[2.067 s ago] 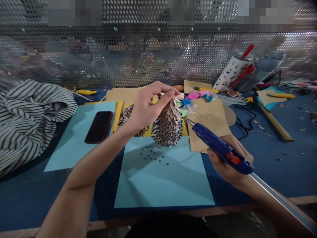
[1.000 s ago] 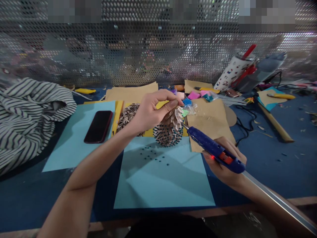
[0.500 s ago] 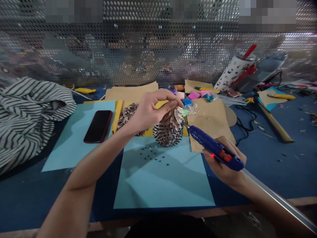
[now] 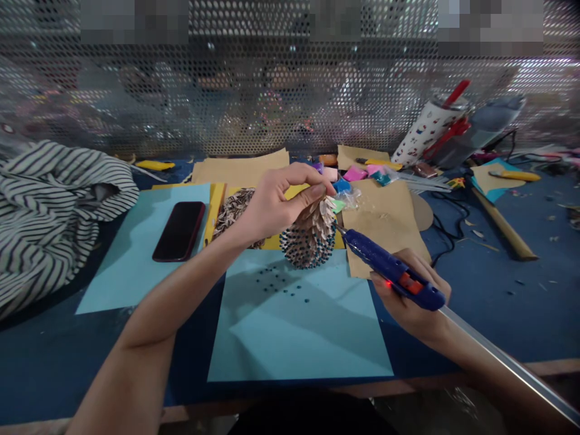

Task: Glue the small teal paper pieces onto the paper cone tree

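Observation:
My left hand (image 4: 285, 196) pinches the top of a cone-shaped piece (image 4: 310, 238) covered in pale overlapping scales, with small dark teal beads on its lower part. My right hand (image 4: 410, 296) is wrapped round a blue hot glue gun (image 4: 385, 266) with an orange-red part and a lit red light. A long clear glue stick (image 4: 507, 365) runs out of its back. The gun's nozzle is close beside the cone's right side; whether they touch I cannot tell. Below the cone, several loose teal beads (image 4: 284, 280) lie on a light blue sheet (image 4: 303, 344).
Left of the cone are a pile of seed-like scales (image 4: 233, 211), a phone (image 4: 179, 231) and a striped cloth (image 4: 58, 211). Brown paper (image 4: 385, 217), a tumbler (image 4: 426, 130), a black cord (image 4: 453, 226) and a wooden-handled tool (image 4: 505, 223) lie to the right. A perforated metal screen (image 4: 254, 103) stands behind.
Almost nothing differs. The glue gun has shifted very slightly in my right hand, while my left hand keeps its hold on the cone.

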`<state>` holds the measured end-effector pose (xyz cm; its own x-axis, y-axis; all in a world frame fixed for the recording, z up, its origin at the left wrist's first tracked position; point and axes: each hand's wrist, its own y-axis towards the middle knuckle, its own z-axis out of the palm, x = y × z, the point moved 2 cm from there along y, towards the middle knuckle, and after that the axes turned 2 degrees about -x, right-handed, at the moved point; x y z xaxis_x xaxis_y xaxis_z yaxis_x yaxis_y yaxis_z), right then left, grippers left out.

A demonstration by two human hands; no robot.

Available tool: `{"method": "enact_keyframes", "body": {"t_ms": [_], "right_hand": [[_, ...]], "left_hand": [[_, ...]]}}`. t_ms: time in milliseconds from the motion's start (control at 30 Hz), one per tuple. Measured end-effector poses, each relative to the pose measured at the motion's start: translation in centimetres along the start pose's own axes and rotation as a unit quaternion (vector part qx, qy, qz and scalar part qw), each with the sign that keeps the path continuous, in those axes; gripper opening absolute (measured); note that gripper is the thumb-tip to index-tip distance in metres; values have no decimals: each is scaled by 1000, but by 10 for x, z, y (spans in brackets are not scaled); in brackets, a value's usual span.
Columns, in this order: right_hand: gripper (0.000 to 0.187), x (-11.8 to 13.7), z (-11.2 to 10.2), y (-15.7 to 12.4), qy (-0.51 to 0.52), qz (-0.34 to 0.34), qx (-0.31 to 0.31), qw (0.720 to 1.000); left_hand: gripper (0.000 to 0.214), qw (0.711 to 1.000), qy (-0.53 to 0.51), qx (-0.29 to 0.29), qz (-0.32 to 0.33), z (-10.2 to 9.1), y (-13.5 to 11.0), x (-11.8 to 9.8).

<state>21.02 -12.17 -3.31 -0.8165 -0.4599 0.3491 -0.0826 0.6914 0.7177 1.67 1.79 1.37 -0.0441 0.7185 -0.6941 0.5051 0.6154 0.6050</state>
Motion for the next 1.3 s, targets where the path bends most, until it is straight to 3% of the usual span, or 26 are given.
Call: {"method": "enact_keyframes", "body": {"t_ms": [1300], "right_hand": [[8, 3, -4, 1, -13, -5, 26, 1000]], "left_hand": [[15, 1000, -17, 0, 8, 2, -1, 1]]}}
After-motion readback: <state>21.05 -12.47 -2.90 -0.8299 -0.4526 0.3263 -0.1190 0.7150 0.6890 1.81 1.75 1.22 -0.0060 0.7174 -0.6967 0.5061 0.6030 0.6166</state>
